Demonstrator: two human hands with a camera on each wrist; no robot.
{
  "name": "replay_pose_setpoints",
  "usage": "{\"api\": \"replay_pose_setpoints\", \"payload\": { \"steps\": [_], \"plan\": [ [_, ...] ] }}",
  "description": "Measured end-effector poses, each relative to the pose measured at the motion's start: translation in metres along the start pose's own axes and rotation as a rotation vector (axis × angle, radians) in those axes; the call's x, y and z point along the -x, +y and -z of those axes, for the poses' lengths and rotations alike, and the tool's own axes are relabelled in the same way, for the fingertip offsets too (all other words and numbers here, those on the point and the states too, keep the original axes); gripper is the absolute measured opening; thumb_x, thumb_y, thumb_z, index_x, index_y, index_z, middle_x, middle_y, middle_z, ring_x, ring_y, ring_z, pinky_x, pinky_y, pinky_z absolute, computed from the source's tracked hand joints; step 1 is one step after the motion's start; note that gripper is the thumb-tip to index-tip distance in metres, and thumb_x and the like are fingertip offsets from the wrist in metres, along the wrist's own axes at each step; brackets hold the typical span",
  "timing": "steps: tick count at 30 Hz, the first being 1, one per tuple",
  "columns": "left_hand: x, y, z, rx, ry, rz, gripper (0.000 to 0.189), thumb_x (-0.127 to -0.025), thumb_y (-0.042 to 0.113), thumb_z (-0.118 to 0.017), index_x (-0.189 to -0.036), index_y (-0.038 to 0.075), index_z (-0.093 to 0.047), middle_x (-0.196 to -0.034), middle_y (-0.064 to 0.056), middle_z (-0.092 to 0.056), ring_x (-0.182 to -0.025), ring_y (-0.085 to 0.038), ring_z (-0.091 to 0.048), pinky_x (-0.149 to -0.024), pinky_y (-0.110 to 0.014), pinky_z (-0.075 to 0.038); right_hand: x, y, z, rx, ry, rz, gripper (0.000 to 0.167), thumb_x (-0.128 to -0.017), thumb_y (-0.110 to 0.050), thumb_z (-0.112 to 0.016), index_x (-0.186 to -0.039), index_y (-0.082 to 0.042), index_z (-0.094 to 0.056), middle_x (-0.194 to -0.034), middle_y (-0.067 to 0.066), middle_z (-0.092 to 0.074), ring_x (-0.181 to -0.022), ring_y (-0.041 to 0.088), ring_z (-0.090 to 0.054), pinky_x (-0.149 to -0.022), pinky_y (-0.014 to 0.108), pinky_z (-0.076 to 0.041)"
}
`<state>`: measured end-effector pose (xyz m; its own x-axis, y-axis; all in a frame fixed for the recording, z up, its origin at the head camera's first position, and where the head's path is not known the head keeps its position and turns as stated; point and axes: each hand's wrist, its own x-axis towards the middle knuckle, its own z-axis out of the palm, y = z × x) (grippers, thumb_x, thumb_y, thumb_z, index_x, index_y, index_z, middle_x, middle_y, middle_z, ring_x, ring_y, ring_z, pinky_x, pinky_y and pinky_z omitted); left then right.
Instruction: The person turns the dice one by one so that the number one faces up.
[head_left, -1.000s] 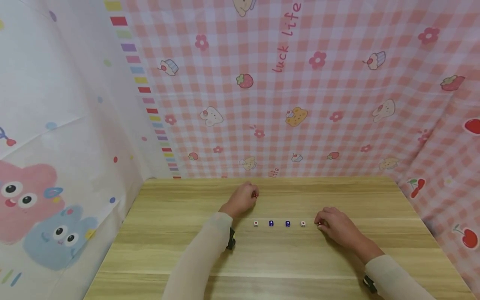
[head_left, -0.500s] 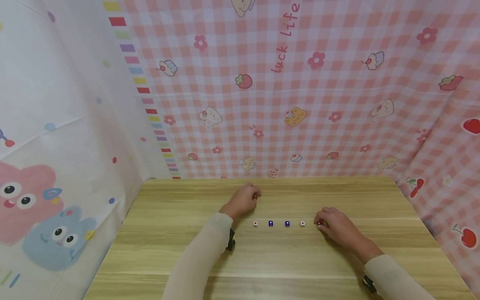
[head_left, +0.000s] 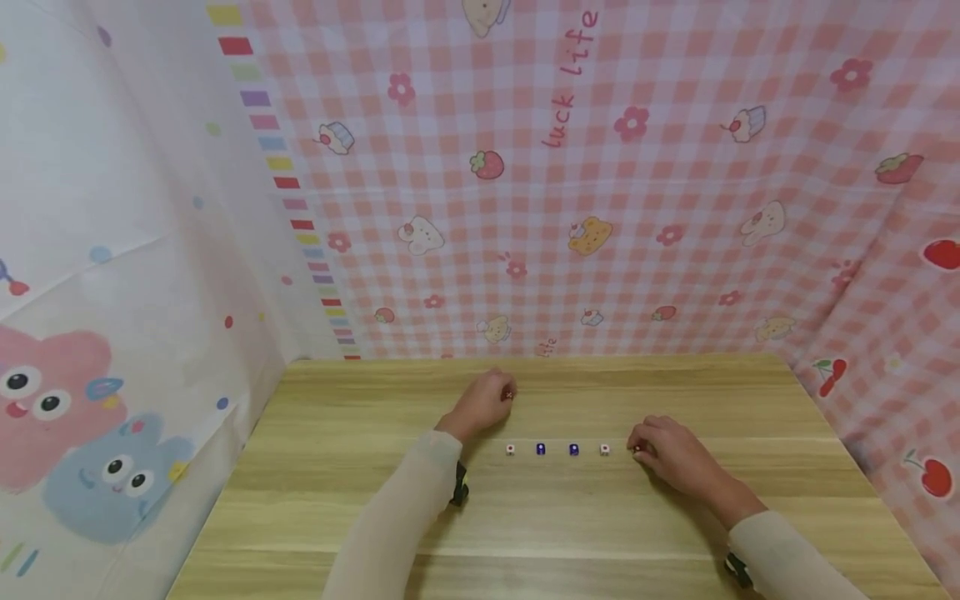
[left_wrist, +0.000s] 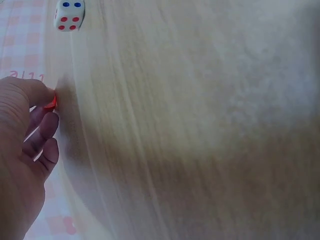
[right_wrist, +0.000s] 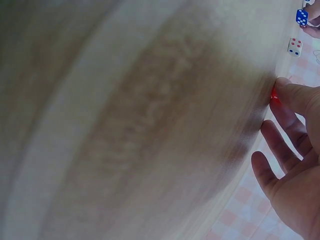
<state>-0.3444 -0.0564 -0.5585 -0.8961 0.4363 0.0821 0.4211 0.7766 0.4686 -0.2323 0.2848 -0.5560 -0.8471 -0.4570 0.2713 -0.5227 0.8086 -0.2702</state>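
My left hand [head_left: 483, 402] is over the back part of the table and pinches a small red die [head_left: 508, 395] between thumb and fingers. In the left wrist view only a sliver of that red die [left_wrist: 51, 104] shows. At the right end of a row of dice, my right hand [head_left: 678, 454] pinches another red die [head_left: 637, 449] close to the tabletop, its sides largely covered by the fingertips. The row runs from a white die [head_left: 510, 450] through a blue die [head_left: 541, 449] and a second blue die [head_left: 573, 450] to another white die [head_left: 604, 450].
The wooden table [head_left: 540, 517] meets a pink checked cloth [head_left: 555, 192] along its back edge. A white patterned cloth [head_left: 150, 275] hangs on the left side. Both forearms reach in from the front, a dark strap [head_left: 460, 485] on the left wrist.
The left fingers shift slightly around their red die, which comes a little toward the front. My right hand and the row of dice stay in place.
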Motion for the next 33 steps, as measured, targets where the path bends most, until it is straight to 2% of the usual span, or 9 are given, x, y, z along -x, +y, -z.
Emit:
{"api": "replay_pose_setpoints", "payload": {
  "steps": [9,16,24,28,31,33],
  "plan": [
    [0.001,-0.001,-0.002,-0.016,0.025,-0.017,0.012,-0.092,0.002,-0.070,-0.098,0.011,-0.074,-0.094,0.000,-0.063,-0.083,-0.013,-0.058,-0.076,-0.025,-0.053,0.002,0.001,-0.001,0.008,-0.003,0.003,0.020,-0.083,-0.007,-0.084,-0.089,-0.020,-0.071,-0.084,-0.010,-0.058,-0.082,0.010,-0.054,-0.073,0.035,-0.051],
    [0.002,0.003,0.002,-0.055,0.000,-0.002,0.014,-0.090,0.000,-0.068,-0.097,0.011,-0.075,-0.096,0.000,-0.064,-0.086,-0.013,-0.058,-0.079,-0.026,-0.054,0.001,0.003,-0.003,0.013,0.008,0.012,0.020,-0.083,-0.007,-0.085,-0.088,-0.020,-0.070,-0.084,-0.010,-0.058,-0.082,0.010,-0.054,-0.073,0.035,-0.050],
    [0.002,0.008,0.003,-0.120,-0.023,-0.020,0.018,-0.090,0.001,-0.067,-0.102,0.010,-0.076,-0.101,-0.001,-0.066,-0.090,-0.014,-0.060,-0.085,-0.028,-0.056,0.001,0.002,-0.004,0.013,0.033,0.025,0.022,-0.081,-0.006,-0.086,-0.087,-0.019,-0.070,-0.084,-0.010,-0.057,-0.080,0.009,-0.053,-0.072,0.034,-0.050],
    [0.001,0.008,0.000,-0.138,-0.011,-0.056,0.015,-0.090,-0.002,-0.065,-0.090,0.012,-0.071,-0.091,-0.001,-0.062,-0.084,-0.014,-0.055,-0.077,-0.027,-0.051,0.001,0.000,-0.002,0.014,0.011,0.004,0.021,-0.083,-0.007,-0.085,-0.088,-0.020,-0.070,-0.085,-0.011,-0.057,-0.082,0.009,-0.053,-0.073,0.034,-0.050],
    [-0.001,0.005,-0.002,-0.128,0.009,-0.089,0.016,-0.091,-0.003,-0.064,-0.094,0.011,-0.071,-0.094,-0.002,-0.066,-0.087,-0.014,-0.057,-0.079,-0.028,-0.052,0.000,0.000,-0.001,0.013,0.002,-0.005,0.020,-0.083,-0.007,-0.084,-0.088,-0.020,-0.070,-0.085,-0.011,-0.058,-0.082,0.009,-0.053,-0.073,0.034,-0.050],
    [-0.001,0.003,-0.003,-0.105,0.023,-0.099,0.019,-0.091,-0.002,-0.066,-0.105,0.008,-0.073,-0.104,-0.004,-0.071,-0.093,-0.016,-0.062,-0.085,-0.031,-0.054,0.000,0.000,-0.001,0.012,0.000,-0.008,0.020,-0.083,-0.007,-0.084,-0.088,-0.020,-0.070,-0.085,-0.011,-0.058,-0.081,0.008,-0.052,-0.072,0.033,-0.050]
  ]
}}
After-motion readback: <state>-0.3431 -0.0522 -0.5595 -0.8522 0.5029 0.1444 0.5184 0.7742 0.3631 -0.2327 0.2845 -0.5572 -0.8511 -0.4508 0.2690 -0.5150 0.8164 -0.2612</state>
